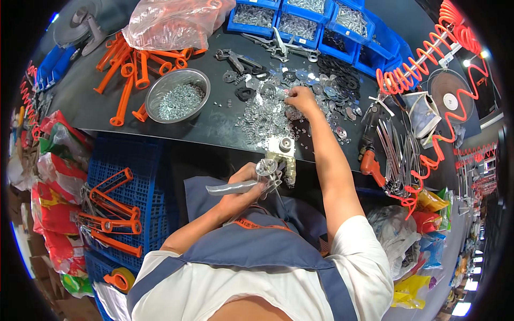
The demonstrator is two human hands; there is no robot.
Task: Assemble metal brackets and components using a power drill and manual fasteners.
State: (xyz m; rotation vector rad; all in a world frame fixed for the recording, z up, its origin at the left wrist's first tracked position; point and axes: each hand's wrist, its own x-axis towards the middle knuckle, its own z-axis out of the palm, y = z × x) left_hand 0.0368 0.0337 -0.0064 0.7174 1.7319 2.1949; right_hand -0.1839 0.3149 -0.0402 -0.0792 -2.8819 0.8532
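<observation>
My left hand [241,199] is closed round a grey metal handle assembly [231,188] with a long lever pointing left. A round metal disc [266,167] sits at its upper end, just below a small metal fixture [281,145] at the bench's front edge. Farther off, my right hand [303,100] reaches into a spread heap of small shiny metal parts [259,120]. Its fingertips are pinched together over the heap; what lies between them is too small to make out. Round washers and discs [334,93] lie beside that hand.
A steel bowl of small fasteners [178,96] stands left, by orange frames [124,99] under a plastic bag [168,24]. Blue parts bins [300,24] line the back. On the right are an orange-and-black power driver [370,160], metal rods [393,155] and a coiled orange hose [412,67].
</observation>
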